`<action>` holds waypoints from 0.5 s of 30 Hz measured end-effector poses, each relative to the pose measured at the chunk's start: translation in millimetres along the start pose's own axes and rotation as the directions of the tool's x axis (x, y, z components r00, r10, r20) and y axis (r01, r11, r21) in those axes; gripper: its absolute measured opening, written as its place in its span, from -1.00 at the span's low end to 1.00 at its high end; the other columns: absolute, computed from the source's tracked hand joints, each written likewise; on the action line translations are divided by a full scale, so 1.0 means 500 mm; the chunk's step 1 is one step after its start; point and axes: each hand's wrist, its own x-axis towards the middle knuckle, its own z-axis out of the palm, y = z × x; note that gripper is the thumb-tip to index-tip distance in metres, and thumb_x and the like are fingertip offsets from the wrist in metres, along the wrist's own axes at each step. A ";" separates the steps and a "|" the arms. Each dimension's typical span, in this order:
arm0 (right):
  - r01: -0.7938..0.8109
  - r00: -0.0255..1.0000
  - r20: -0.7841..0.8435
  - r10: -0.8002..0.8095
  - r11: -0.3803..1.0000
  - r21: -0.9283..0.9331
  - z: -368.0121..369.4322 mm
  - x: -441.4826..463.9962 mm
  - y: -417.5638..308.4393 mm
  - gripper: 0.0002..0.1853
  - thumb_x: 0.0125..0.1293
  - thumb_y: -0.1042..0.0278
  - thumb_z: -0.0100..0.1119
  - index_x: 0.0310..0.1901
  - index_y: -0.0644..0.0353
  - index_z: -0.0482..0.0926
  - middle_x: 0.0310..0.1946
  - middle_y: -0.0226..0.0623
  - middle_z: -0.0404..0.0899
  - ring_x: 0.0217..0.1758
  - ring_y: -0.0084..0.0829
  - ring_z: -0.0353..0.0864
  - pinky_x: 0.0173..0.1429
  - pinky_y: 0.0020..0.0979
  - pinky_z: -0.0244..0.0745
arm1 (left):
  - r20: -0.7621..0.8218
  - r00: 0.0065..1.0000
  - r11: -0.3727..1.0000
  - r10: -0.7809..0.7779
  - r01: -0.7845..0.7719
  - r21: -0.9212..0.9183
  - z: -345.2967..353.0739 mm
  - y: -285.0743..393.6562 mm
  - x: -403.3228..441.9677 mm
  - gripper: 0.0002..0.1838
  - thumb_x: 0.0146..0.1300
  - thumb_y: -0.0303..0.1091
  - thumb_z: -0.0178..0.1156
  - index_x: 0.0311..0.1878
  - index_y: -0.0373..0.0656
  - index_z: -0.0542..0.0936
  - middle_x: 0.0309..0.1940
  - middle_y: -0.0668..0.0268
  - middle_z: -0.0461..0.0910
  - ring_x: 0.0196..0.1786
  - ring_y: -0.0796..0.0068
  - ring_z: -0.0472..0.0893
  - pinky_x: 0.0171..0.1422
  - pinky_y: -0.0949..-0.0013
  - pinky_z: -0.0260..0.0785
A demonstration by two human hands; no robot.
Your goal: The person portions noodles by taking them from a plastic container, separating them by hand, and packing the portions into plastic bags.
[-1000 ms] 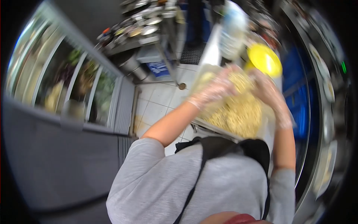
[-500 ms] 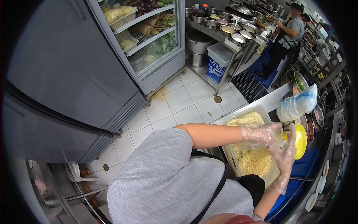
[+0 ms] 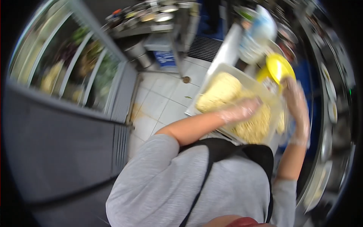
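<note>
Loose heap of thin pale-yellow noodles (image 3: 251, 130) sits right under and nearer the body than the left hand (image 3: 242, 109), inside a rectangular translucent plastic tub (image 3: 250, 79). Left hand wears a clear plastic glove, lies across the tub over the noodles, fingers pointing toward the right hand (image 3: 297, 104). Fingertips blurred; can't tell if it grips any strands. Smooth rounded pale-yellow mass (image 3: 221, 90), also in the tub, just beyond the left hand and off its outer side; looks like more noodles, packed.

Right hand: same clear glove, raised at the tub's far side from the left hand, well apart from it. Fingers bent, near the rim of a round bright-yellow plastic dish (image 3: 280, 68). Can't tell if they touch it or pinch anything; motion blur.

Beyond both hands: tall translucent white-and-blue stack (image 3: 259, 36), leaning, too blurred to identify. Tub rests on a long pale tabletop (image 3: 225, 49) running away from the hands.

Farther out, left-hand side: white tiled floor (image 3: 162, 94), metal rack with steel bowls (image 3: 162, 17), blue box with white lettering (image 3: 165, 58) under it, grey glass-door fridge (image 3: 94, 75). Black ribbed mat (image 3: 205, 48) on the floor past the left hand. Outside the right hand: white plates (image 3: 329, 81), smeared.
</note>
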 end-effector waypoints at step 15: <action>0.578 0.763 -0.644 -0.059 0.510 0.638 -0.217 0.012 -0.078 -0.95 0.21 0.46 0.01 -0.40 0.14 0.45 -0.55 -0.51 0.42 -0.62 -0.72 0.34 -0.51 -0.69 0.42 | 0.061 0.994 0.978 -0.092 0.078 0.195 -0.096 -0.002 0.093 -0.44 0.08 -0.54 0.13 0.23 -0.18 0.36 0.18 0.17 0.39 0.06 0.32 0.51 0.13 0.32 0.40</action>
